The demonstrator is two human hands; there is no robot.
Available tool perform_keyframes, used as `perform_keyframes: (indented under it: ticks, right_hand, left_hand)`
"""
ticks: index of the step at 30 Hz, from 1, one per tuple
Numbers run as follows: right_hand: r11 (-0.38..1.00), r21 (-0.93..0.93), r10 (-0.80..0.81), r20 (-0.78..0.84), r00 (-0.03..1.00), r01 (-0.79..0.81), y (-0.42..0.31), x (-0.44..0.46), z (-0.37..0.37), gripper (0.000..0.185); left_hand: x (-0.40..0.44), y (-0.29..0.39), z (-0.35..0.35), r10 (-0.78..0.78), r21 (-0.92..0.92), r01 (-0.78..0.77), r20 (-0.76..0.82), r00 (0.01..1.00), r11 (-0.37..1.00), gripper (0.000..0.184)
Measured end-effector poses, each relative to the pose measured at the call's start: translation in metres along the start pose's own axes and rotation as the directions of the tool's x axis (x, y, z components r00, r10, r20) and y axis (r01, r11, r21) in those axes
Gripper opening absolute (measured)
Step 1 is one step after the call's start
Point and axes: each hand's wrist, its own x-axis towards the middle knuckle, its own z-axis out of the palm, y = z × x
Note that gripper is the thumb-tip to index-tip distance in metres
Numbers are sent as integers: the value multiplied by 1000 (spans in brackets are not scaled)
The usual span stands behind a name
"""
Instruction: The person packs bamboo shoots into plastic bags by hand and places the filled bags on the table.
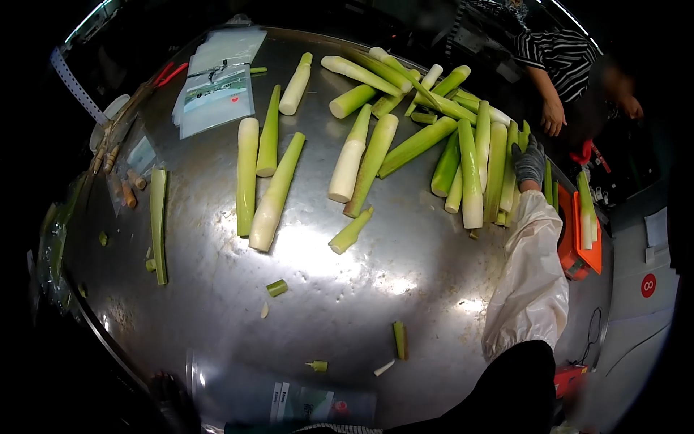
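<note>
My right hand (530,163), in a grey glove with a pale sleeve cover, reaches to the right end of a heap of water bamboo shoots (471,177). Its thumb and fingers close about a green shoot (525,129) at the heap's edge; the fingertips are partly hidden. A dark shape at the lower left, my left hand (170,398), sits by the table edge in deep shadow, its fingers unreadable. Left of the heap lie several separate shoots, among them a pale-based one (277,195) and a thick white one (348,170).
Plastic packing bags (217,98) lie at the back left of the metal table (238,311), and more bags (311,405) at the near edge. Trimmed scraps (277,288) are scattered about. An orange scale (571,231) holds shoots at right. Another person's hand (554,117) hangs beyond the table.
</note>
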Motion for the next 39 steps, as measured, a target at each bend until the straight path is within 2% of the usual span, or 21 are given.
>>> perform_keyframes:
  ticks: [2, 3, 4, 5, 6, 7, 8, 10, 12, 14, 16, 18, 23, 26, 28, 30, 33, 34, 36, 37, 39]
  right_hand:
    - [913, 339, -173, -177, 969, 225, -53, -18, -5, 41]
    - [830, 533, -184, -18, 983, 165, -97, -43, -23, 40]
    - [813, 550, -267, 60, 962, 191, -125, -61, -4, 47]
    - [843, 528, -300, 313, 901, 97, -164, -86, -24, 57]
    - [903, 429, -287, 563, 775, 23, -201, -103, -45, 67]
    - [868, 475, -382, 458, 803, 142, -226, -124, -31, 73]
    - [907, 412, -332, 571, 751, 88, -254, -140, -51, 80]
    - [958, 259, -269, 666, 696, 123, -295, -160, -69, 80]
    - [990, 141, -119, 747, 655, 19, -316, -167, -74, 74]
    - [996, 84, -60, 735, 675, -3, -321, -163, -56, 69]
    - [986, 142, -46, 739, 672, -88, -314, -155, -54, 66]
    - [980, 162, -30, 697, 716, -116, -307, -152, -39, 87]
    - [942, 108, 146, 723, 676, -319, -315, -147, 21, 90]
    - [905, 156, 158, 742, 651, -397, -310, -140, 3, 93]
    - [922, 222, 35, 769, 639, -317, -299, -141, -45, 97]
    - [936, 222, 19, 743, 669, -273, -292, -141, -66, 99]
    - [742, 486, -22, 706, 708, -461, -277, -127, -42, 87]
    - [376, 658, -133, 735, 665, -652, -269, -121, 14, 73]
    - [-102, 510, -412, 759, 503, -854, -232, -118, -27, 61]
    - [-106, 513, -410, 758, 507, -852, -218, -122, -50, 61]
    - [-283, 524, -434, 677, 595, -803, -194, -136, -95, 59]
  left_hand:
    - [-8, 3, 4, -41, 40, 45, -96, 995, 998, 33]
    - [-8, 6, 0, -46, 35, 49, -96, 994, 998, 33]
    - [-6, 9, -4, -65, 10, 66, -80, 995, 998, 33]
    - [-3, 10, -7, -80, -15, 79, -64, 995, 997, 34]
    - [1, 10, -9, -77, -24, 75, -68, 995, 997, 34]
    - [7, 11, -14, -62, -50, 59, -67, 996, 997, 34]
    - [10, 8, -16, -44, -77, 39, -66, 997, 996, 34]
    - [6, 2, -12, -30, -68, 26, -54, 998, 997, 35]
    - [1, -3, -7, -15, -74, 10, -56, 998, 997, 37]
    - [4, -3, -12, 25, -19, -25, -14, 1000, 999, 37]
    - [8, 5, -19, 2, -87, -5, -33, 999, 996, 37]
    - [9, 8, -21, -36, -156, 29, -42, 998, 987, 37]
    - [10, 9, -21, -23, -180, 6, -93, 995, 984, 38]
    - [6, 7, -16, -57, -133, 43, -110, 992, 990, 39]
    - [9, 11, -20, -59, -178, 35, -129, 990, 983, 39]
    - [11, 14, -21, -56, -230, 21, -144, 988, 973, 39]
    - [13, 16, -24, -19, -177, -8, -151, 988, 984, 39]
    - [13, 16, -24, -4, -164, -21, -152, 988, 986, 38]
    - [13, 17, -25, 14, -150, -38, -154, 988, 988, 38]
    - [13, 18, -25, 4, -150, -28, -156, 988, 988, 38]
    - [14, 19, -24, -4, -151, -21, -162, 987, 988, 38]
